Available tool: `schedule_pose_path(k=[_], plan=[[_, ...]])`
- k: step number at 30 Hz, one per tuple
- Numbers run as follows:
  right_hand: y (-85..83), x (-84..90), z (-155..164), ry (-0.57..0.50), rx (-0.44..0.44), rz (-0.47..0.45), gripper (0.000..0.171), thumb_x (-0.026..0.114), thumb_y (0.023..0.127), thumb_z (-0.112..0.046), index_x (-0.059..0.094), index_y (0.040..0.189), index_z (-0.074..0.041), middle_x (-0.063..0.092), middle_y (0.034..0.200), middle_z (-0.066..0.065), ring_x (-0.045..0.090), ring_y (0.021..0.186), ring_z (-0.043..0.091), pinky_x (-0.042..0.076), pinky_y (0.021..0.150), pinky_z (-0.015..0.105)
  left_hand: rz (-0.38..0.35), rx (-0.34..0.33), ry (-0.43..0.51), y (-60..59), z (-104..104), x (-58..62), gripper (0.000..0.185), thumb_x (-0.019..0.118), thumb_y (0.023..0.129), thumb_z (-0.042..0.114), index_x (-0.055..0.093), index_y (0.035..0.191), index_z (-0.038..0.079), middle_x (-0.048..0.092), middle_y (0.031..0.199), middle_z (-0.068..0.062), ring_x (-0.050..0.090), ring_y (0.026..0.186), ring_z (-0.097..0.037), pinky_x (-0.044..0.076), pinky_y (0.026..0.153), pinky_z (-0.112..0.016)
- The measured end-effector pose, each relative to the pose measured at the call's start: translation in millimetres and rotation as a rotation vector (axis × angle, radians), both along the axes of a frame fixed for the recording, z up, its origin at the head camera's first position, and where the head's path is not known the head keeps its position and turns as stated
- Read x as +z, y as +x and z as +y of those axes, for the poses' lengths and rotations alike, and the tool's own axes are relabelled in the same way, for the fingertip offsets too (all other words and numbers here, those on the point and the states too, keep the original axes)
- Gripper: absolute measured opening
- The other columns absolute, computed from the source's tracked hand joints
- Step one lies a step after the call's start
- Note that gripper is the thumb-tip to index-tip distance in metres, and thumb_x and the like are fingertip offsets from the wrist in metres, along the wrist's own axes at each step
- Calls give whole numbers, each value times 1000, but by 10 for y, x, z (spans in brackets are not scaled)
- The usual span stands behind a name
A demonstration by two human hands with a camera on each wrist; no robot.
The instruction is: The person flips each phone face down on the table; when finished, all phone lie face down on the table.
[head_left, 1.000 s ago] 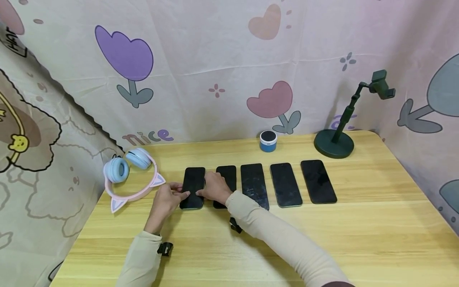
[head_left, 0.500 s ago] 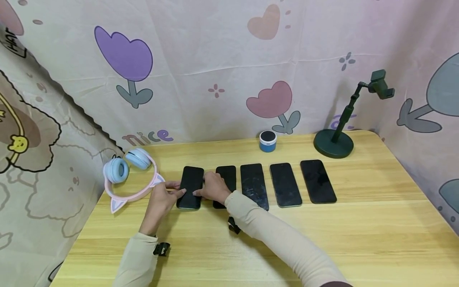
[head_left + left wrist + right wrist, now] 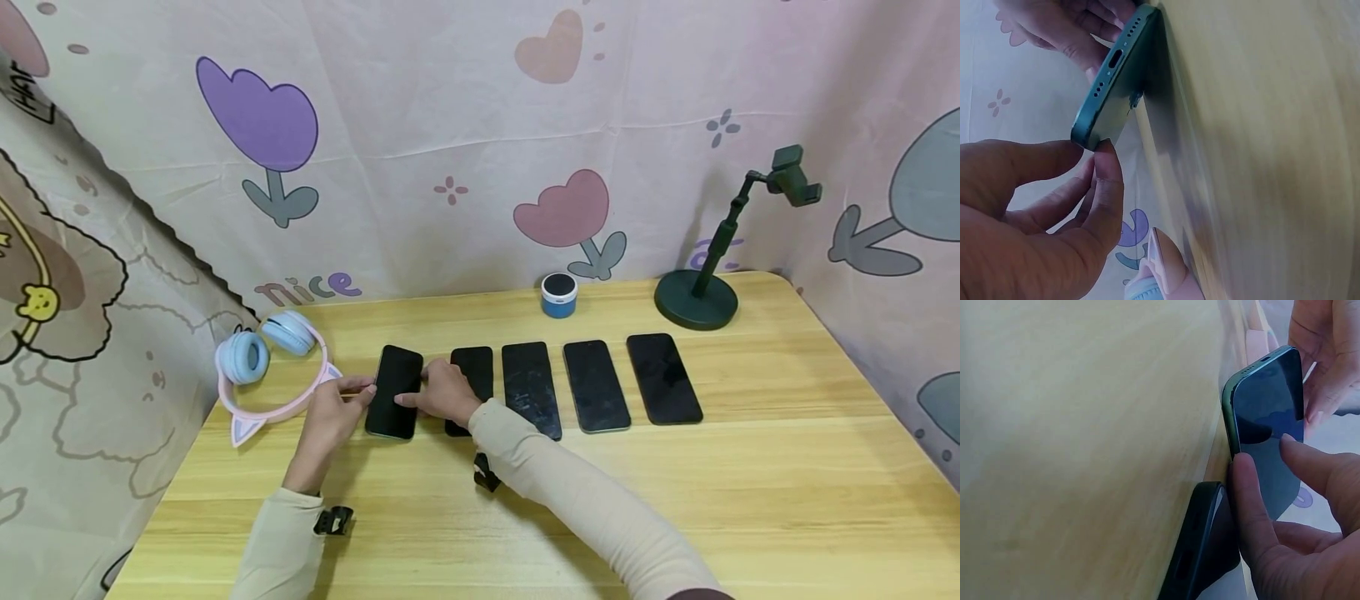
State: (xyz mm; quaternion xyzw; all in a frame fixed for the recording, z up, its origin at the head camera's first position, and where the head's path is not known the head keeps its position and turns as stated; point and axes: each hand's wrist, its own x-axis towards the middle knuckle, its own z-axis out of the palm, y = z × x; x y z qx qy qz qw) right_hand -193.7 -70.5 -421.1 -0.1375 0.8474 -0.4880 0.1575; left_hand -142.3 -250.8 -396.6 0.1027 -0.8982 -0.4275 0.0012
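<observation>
A black-screened smartphone [image 3: 390, 379] with a green edge [image 3: 1100, 103] is at the left end of a row on the wooden table. It is tilted, one long side raised off the tabletop in the left wrist view. My left hand [image 3: 332, 418] pinches its left edge between thumb and fingers. My right hand [image 3: 448, 390] holds its right edge, thumb over the screen and index finger along the side, as the right wrist view shows. Right of it lies a second phone [image 3: 474, 367], partly covered by my right hand and close to it.
Further right lie a third phone [image 3: 529, 375], a fourth phone [image 3: 597, 387] and another phone [image 3: 664, 379], all screen up. Pink cat-ear headphones [image 3: 245, 357] sit just left of my left hand. A small blue-and-white cylinder [image 3: 559, 304] and a dark green phone stand [image 3: 696, 300] are behind.
The leftmost phone has shifted slightly left and turned a little clockwise, with both hands moving left along with it. The other phones have stayed put.
</observation>
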Motion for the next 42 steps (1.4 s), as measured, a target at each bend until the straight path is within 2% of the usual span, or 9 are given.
schedule_pose_path(k=[5, 10, 15, 21, 27, 31, 35, 39, 42], plan=[[13, -16, -6, -56, -7, -45, 34, 80, 89, -33, 74, 97, 0, 70, 68, 9, 68, 59, 18, 46, 55, 22, -5, 12, 46, 1, -3, 9, 29, 60, 102, 12, 68, 125, -5, 65, 118, -22, 65, 98, -25, 55, 75, -24], [18, -30, 0, -126, -26, -104, 56, 79, 89, -40, 70, 121, 5, 74, 87, 10, 72, 65, 20, 56, 71, 29, -9, 10, 85, -9, -10, 26, 30, 61, 102, 12, 67, 126, -5, 65, 118, -20, 64, 98, -21, 56, 79, -26], [23, -22, 7, -142, -25, -134, 69, 75, 90, -49, 65, 130, 6, 74, 104, 17, 72, 66, 20, 57, 81, 36, -16, 13, 95, -13, -14, 36, 31, 61, 102, 13, 67, 127, -4, 67, 117, -19, 61, 99, -18, 52, 76, -21], [26, -13, -3, -177, -34, -165, 71, 72, 91, -53, 64, 130, 6, 73, 109, 18, 73, 70, 21, 58, 76, 35, -31, -10, 139, -11, -9, 54, 35, 61, 103, 15, 64, 132, -3, 66, 122, -20, 61, 106, -19, 51, 78, -18], [20, -14, -10, -227, -29, -207, 76, 67, 93, -57, 61, 134, 6, 70, 117, 19, 75, 75, 22, 58, 84, 38, -58, -29, 242, -21, -16, 52, 40, 59, 104, 20, 59, 137, -3, 62, 129, -21, 61, 111, -19, 52, 83, -18], [18, -19, -7, -255, -17, -219, 70, 66, 93, -57, 66, 127, 5, 73, 103, 17, 75, 75, 23, 59, 81, 37, -70, -59, 299, -22, -25, 36, 44, 58, 105, 22, 55, 140, -4, 59, 134, -22, 60, 117, -23, 53, 85, -21], [21, -16, -17, -275, -4, -223, 65, 66, 94, -56, 70, 120, 4, 72, 90, 16, 75, 76, 24, 59, 75, 34, -99, -97, 367, -21, -15, 21, 48, 56, 106, 24, 49, 146, -3, 54, 140, -22, 52, 129, -29, 52, 91, -23], [35, -7, -36, -362, -1, -275, 64, 67, 95, -51, 68, 123, 7, 73, 99, 17, 74, 84, 27, 61, 76, 35, -124, -101, 424, -24, -14, 6, 50, 53, 107, 25, 45, 149, -1, 50, 143, -20, 48, 133, -31, 52, 94, -26], [47, 2, -48, -430, 1, -312, 60, 68, 96, -46, 68, 122, 8, 73, 104, 19, 73, 90, 30, 60, 78, 37, -137, -124, 462, -23, -24, -7, 51, 51, 108, 25, 42, 151, -2, 47, 146, -22, 48, 134, -34, 51, 99, -33]])
